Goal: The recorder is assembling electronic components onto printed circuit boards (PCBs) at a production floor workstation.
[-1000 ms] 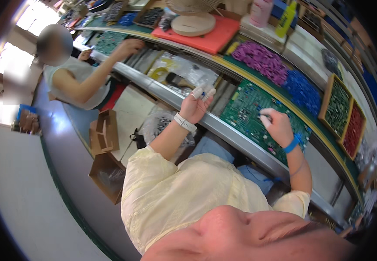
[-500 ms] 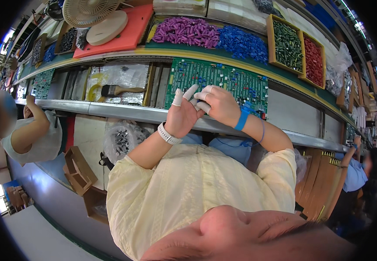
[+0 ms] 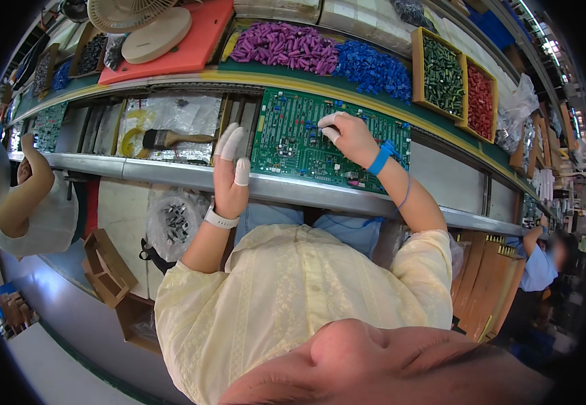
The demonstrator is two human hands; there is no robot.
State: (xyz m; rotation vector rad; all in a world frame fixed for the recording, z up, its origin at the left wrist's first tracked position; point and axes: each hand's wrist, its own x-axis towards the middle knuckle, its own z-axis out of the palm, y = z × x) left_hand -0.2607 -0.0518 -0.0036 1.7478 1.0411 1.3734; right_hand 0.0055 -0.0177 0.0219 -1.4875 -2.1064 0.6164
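A green circuit board (image 3: 293, 145) lies on the conveyor in front of me, its near edge against a metal rail (image 3: 171, 172). My right hand (image 3: 350, 138), with white finger cots and a blue wrist strap, rests on the board's upper middle with fingertips curled down onto it. I cannot see whether anything is pinched between them. My left hand (image 3: 228, 175), wearing a white watch and finger cots, is raised over the rail at the board's left corner. Its fingers are straight and apart, and it holds nothing.
A paintbrush (image 3: 171, 138) lies on foil left of the board. Behind are piles of purple parts (image 3: 286, 47) and blue parts (image 3: 374, 67), wooden boxes of green (image 3: 445, 67) and red (image 3: 480, 91) components, and an orange tray (image 3: 191, 47). Co-workers sit left (image 3: 33, 209) and right (image 3: 539, 263).
Half a second ago my hands were together above the board. Now my left hand has drawn away to the left and opened, and my right hand has gone down onto the board.
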